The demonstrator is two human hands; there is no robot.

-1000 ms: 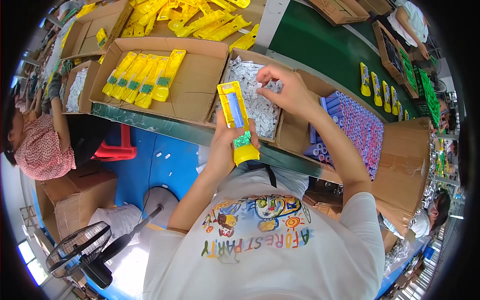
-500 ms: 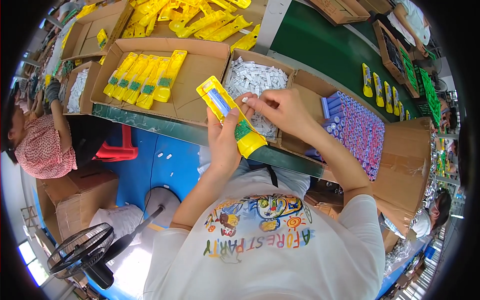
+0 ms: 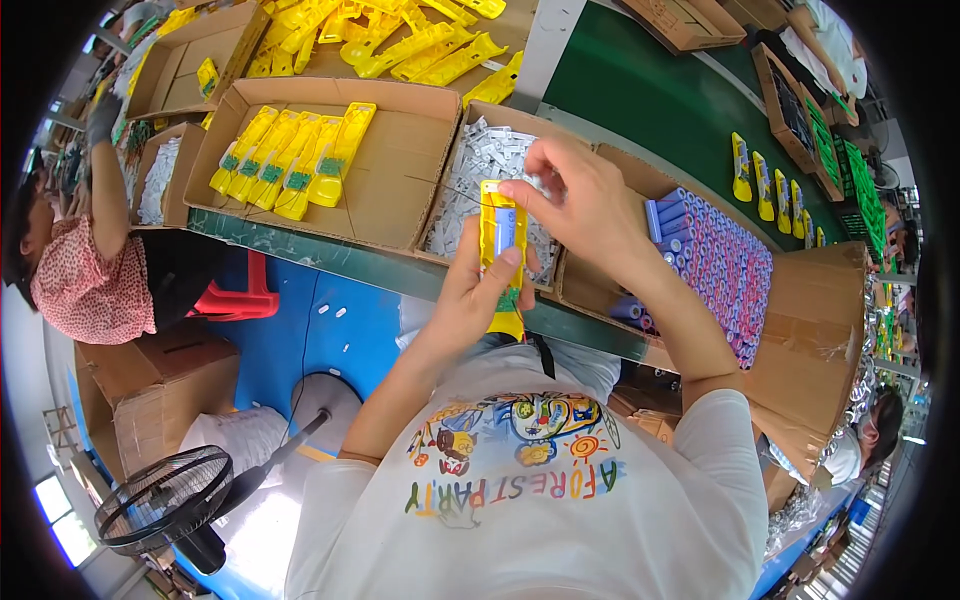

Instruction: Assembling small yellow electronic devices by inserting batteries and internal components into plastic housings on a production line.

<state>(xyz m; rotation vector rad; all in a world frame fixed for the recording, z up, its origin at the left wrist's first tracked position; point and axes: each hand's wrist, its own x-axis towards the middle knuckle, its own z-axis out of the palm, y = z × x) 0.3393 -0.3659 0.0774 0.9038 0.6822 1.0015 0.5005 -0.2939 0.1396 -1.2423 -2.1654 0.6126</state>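
Observation:
My left hand is closed round a yellow plastic housing, held nearly upright over the carton's front edge. A blue-purple cylindrical battery lies in its hollow, and a green circuit board sits lower down, partly covered by my fingers. At the housing's far end my right hand has its thumb on a small white plastic piece, with its other fingers curled above. Beneath both hands, a carton holds many loose white plastic pieces.
To the left, a cardboard tray holds several yellow housings with boards. Purple batteries fill a carton on the right. Yellow shells are heaped behind. A fan stands lower left, and a co-worker is at the left.
The yellow housing has moved right and turned more upright. My right hand has brought the small white piece to the housing's far end. The co-worker's arm at the left has risen.

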